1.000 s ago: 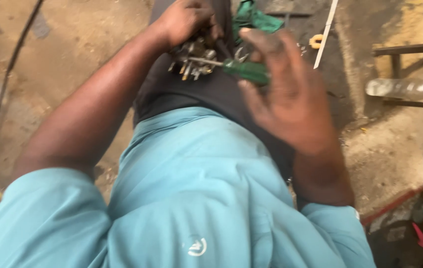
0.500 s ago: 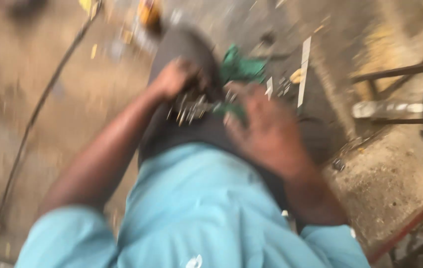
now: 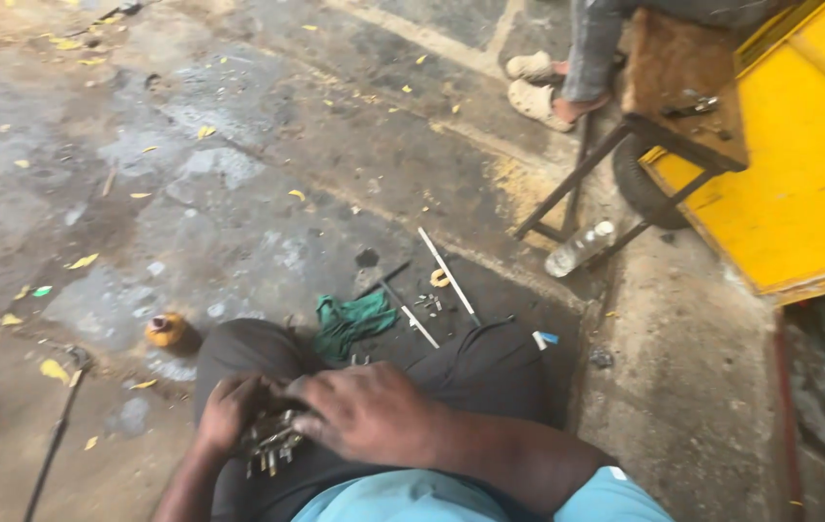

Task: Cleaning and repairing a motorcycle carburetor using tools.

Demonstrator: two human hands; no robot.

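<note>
Lower centre of frame: left hand (image 3: 229, 411) and right hand (image 3: 369, 416) both curl their grip around a cluster of small metal parts (image 3: 272, 445) resting on the lap. A green cloth (image 3: 350, 324) lies on the floor just above, beside 2 metal rods (image 3: 446, 275)

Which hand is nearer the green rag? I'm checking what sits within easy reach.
Right. The right hand lies on the lap just below the green rag on the floor; the left hand, gripping a bunch of metal parts, is farther left.
</note>
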